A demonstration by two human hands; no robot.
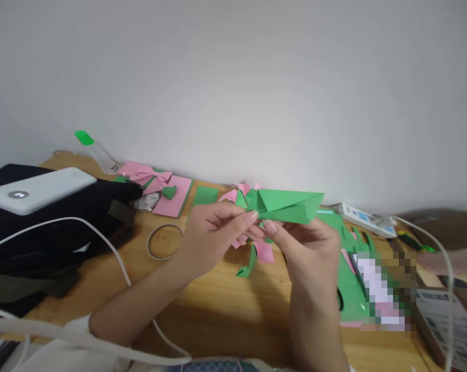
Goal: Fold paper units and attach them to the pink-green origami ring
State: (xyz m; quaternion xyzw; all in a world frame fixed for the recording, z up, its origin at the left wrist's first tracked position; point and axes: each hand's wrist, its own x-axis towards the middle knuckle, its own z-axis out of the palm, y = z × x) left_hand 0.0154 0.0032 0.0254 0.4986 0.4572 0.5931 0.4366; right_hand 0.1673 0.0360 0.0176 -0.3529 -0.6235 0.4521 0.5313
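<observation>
Between both hands is a piece of folded green paper (291,204), held up above the wooden table. My left hand (221,227) pinches its left end with thumb and fingers. My right hand (311,248) grips its lower edge, thumb in front and the other fingers partly hidden behind the paper. Behind and below the hands lies a paper flower with pink petals (265,252) and green leaves, one curled green strip (249,263) showing beneath. The hands cover much of this flower.
Pink paper sheets (181,194) and a clear bottle with a green cap (85,138) stand back left. A tape ring (150,243) lies nearby. On the left are a black bag (101,232) and white power bank (43,188); right, green paper (349,289) and a power strip (365,219).
</observation>
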